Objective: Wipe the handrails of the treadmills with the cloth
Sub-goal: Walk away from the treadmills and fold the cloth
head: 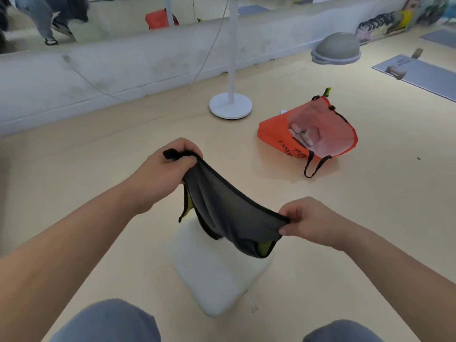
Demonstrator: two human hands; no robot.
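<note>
cloth (222, 213): grey, lime underside, slung between both hands at centre, sagging above a white cushion (217, 275) at 6 o'clock
left hand (170, 166): fingers curled round a bunched corner
right hand (311, 220): fingers pinching the opposite hem
orange bag (308, 129): on the floor, 1 o'clock

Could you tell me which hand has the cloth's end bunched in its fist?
The left hand: it grips a bunched end of the cloth, while the right hand only pinches the hem between thumb and fingers.
</note>
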